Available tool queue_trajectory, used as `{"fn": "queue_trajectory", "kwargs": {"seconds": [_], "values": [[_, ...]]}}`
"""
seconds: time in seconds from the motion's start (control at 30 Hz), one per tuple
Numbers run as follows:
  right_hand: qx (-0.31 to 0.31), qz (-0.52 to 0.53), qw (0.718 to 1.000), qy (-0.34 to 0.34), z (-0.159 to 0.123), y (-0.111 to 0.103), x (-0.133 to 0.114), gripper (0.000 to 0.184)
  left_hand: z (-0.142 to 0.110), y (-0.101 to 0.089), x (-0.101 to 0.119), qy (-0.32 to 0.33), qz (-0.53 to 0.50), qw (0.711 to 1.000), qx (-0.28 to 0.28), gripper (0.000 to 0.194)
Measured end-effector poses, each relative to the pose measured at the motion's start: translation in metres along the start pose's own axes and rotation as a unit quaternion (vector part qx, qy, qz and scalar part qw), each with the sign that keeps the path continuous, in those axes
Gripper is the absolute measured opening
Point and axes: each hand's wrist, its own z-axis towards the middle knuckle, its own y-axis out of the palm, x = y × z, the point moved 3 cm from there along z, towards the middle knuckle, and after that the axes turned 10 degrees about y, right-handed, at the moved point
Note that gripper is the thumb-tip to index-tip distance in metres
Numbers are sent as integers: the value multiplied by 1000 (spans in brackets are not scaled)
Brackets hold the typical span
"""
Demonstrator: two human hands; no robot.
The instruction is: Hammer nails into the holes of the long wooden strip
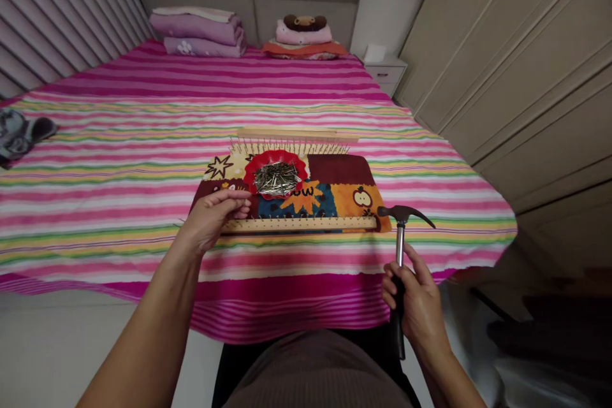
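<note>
My right hand (410,290) is wrapped round the black handle of a claw hammer (400,248), held upright with its dark head near the mat's right corner. At the left end of a pale wooden strip (301,224), my left hand (218,215) has its fingers pinched together. Whatever lies between those fingertips is too small to make out. Small nails stand along the strip. Just beyond the left hand, a red scalloped bowl (248,172) holds a heap of loose nails (276,178). Under bowl and strip lies a colourful patchwork-print mat (342,172).
Behind the bowl, another wooden strip bristles with upright nails (291,146), near further wooden pieces (287,132). All rest on a striped bedspread (143,140). Folded purple bedding (201,32) and a pink pile (303,33) sit by the headboard. Dark grey items (23,134) lie far left.
</note>
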Motion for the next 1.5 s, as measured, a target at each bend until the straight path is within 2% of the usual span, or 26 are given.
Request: {"fn": "queue_trajectory", "kwargs": {"seconds": [0.17, 0.33, 0.53, 0.67, 0.77, 0.87, 1.0, 1.1, 1.37, 1.5], "values": [[-9, -14, 1000, -1, -6, 2, 0, 67, -27, -11, -8, -3, 1, 1000, 11, 44], [-20, -21, 1000, -4, -9, 4, -1, 64, -43, -22, -31, 22, -8, 995, 98, 37], [-25, -22, 999, 1, -10, 9, 0, 63, -43, -19, -64, 13, -54, 978, 199, 41], [-30, -31, 999, 4, -11, 10, 2, 61, -39, -11, -77, 33, -50, 971, 233, 34], [-30, -33, 999, 6, -10, 10, 3, 62, -41, -8, -81, 54, -4, 970, 238, 29], [-31, -36, 999, 9, -10, 10, 4, 63, -45, -9, -84, 65, 97, 965, 236, 27], [-37, -41, 998, 11, -10, 11, 6, 64, -48, -9, -86, 77, 212, 939, 260, 27], [-38, -37, 998, 13, -10, 11, 5, 64, -46, -5, -86, 90, 241, 927, 274, 25], [-33, -48, 998, 6, -17, 13, 3, 67, -44, 2, -86, 102, 289, 913, 270, 17], [-71, -86, 994, 7, -29, 22, 1, 67, -43, 3, -89, 134, 309, 906, 256, 18]]}}
